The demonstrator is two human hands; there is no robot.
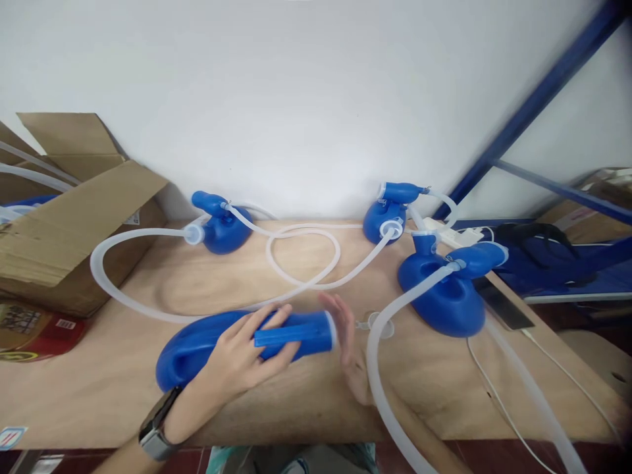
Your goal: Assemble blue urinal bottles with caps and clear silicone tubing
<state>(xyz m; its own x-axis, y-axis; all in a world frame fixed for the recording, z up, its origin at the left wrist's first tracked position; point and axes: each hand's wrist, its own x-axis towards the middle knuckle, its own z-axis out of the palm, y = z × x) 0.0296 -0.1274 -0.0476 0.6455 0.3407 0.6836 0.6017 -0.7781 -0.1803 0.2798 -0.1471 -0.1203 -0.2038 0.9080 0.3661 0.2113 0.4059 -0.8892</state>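
Observation:
My left hand [241,359], with a watch at the wrist, lies over a blue plastic vessel [197,345] on its side on the wooden table [123,382], fingers curled round its neck. My right hand [348,342] is blurred, just right of the vessel's white-rimmed mouth [332,331], fingers stretched out and holding nothing. A clear tube [375,375] curves down past the right hand. A small clear fitting [378,322] lies beside it.
Three more blue vessels with clear tubes stand at the back left [222,230], back centre [388,214] and right [444,293]. An open cardboard box [64,224] sits at the left. A power strip [457,236] and a phone [501,303] lie at the right, by a blue shelf frame [533,99].

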